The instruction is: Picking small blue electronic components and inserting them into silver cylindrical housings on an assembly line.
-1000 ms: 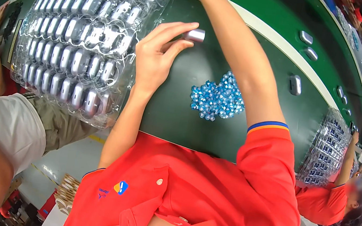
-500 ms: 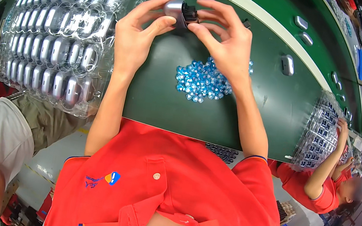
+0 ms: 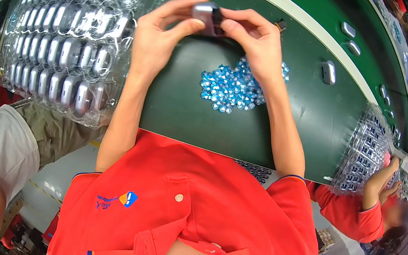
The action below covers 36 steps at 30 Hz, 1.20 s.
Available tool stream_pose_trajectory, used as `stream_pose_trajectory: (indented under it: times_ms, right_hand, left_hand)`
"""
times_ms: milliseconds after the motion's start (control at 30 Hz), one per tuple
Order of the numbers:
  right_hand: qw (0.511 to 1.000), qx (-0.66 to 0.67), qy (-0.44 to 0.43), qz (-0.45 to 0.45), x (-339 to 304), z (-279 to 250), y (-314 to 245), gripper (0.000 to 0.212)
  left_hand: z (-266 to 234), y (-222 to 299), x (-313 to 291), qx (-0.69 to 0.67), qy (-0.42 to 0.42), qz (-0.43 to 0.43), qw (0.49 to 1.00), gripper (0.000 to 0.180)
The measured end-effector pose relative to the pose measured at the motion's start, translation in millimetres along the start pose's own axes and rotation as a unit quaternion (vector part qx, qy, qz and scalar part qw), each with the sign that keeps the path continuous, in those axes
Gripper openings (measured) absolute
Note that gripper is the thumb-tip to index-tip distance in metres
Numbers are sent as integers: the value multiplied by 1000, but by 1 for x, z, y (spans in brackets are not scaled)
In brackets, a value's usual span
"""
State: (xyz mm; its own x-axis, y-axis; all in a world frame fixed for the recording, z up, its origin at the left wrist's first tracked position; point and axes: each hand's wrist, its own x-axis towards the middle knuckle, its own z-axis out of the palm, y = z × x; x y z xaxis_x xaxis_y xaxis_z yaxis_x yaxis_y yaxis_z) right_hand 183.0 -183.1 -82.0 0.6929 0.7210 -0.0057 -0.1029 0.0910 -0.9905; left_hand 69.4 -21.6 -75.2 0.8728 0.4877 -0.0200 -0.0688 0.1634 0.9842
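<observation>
Right hand: moved closer to the case, pinching a dark insert.
Left hand: gripped it, I judged, for steadiness.

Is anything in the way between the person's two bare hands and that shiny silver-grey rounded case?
Nothing visible. The bare left hand holds the shiny silver-grey rounded case, and the bare right hand is at its dark side. The pile of glittery blue bead-like pieces lies nearer the person's body, not between them.
</observation>
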Motion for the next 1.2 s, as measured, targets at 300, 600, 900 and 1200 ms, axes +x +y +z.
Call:
stream_pose_trajectory:
  times_ms: [300, 600, 900, 1200]
  right_hand:
    - [944, 237, -199, 115, -7, 0, -5, 40]
    - [993, 51, -101, 20, -4, 17, -21, 34]
    - [687, -647, 144, -296, 178, -166, 28, 53]
    - [828, -504, -34, -244, -2, -68, -32, 13]
  left_hand:
    - [-3, -10, 6, 96, -108, 121, 982, 33]
    - [14, 19, -17, 140, -41, 149, 978, 35]
    - [-146, 90, -63, 649, 215, 79, 725, 36]
    - [-148, 85, -65, 728, 155, 18, 668, 42]
